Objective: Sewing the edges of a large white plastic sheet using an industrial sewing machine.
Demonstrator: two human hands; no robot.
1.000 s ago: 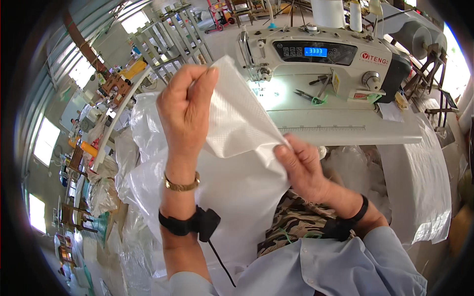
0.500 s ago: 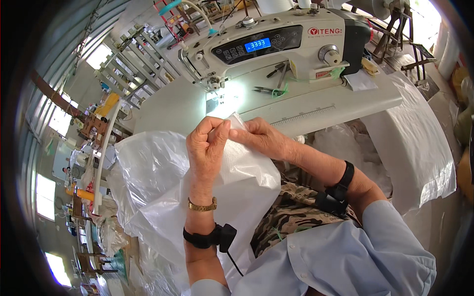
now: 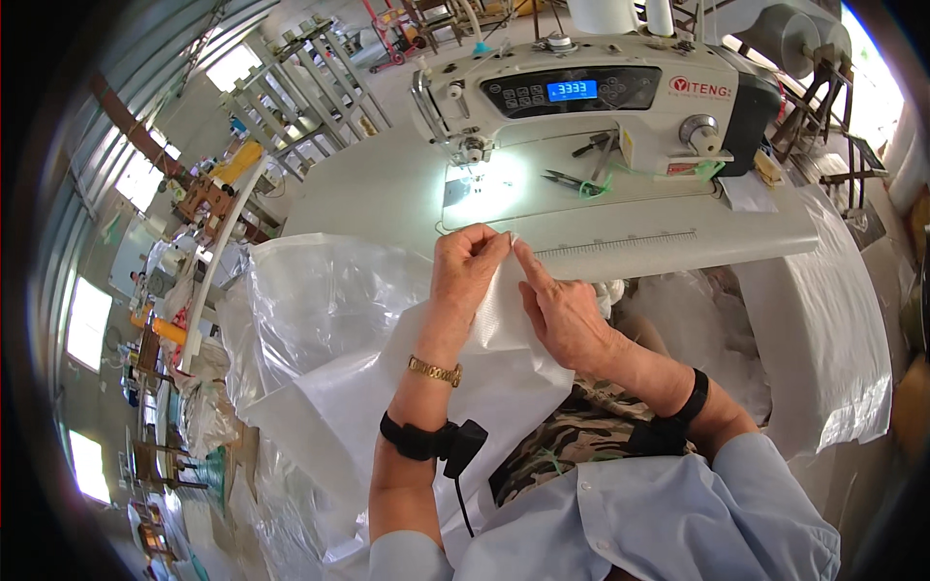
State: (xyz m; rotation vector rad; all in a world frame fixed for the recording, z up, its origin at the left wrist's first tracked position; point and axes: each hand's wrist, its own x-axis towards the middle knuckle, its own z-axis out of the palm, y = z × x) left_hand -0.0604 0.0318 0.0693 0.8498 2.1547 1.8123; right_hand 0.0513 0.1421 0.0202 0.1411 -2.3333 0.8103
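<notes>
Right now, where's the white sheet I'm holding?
In the head view, the white sheet is mostly left of centre, on your side of the sewing table, its top pinched in your left hand, your right hand beside it.

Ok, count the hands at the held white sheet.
2: the left hand pinches the white sheet at its upper tip; the right hand is beside it, near that tip. No others show.

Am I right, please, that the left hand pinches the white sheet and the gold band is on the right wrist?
Not quite: the head view shows the gold band on the left wrist; the left hand does pinch the white sheet.
</notes>
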